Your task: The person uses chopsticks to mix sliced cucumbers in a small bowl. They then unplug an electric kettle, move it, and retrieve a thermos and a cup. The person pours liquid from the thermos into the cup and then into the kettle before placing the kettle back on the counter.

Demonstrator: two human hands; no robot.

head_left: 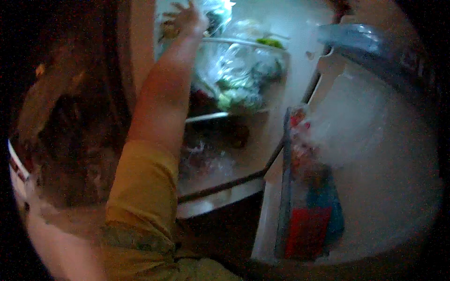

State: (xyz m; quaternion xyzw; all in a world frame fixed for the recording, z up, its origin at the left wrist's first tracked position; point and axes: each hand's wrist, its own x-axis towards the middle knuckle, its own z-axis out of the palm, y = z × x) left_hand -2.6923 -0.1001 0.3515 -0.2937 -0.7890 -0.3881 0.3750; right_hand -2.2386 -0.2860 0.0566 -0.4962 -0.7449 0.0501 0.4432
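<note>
Plastic bag, upper fridge shelf: left hand reaches it, fingers spread, grip unclear. Bagged greens sit below. Nothing removed yet; fridge door open. Right hand unseen.

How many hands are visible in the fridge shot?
1: the left hand, raised to the top fridge shelf among the clear bags of greens. The right hand is out of view.

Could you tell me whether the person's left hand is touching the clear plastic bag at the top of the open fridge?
Cannot tell. In the head view the left hand reaches up beside the clear plastic bag, but blur and glare hide whether the fingers meet it.
</note>
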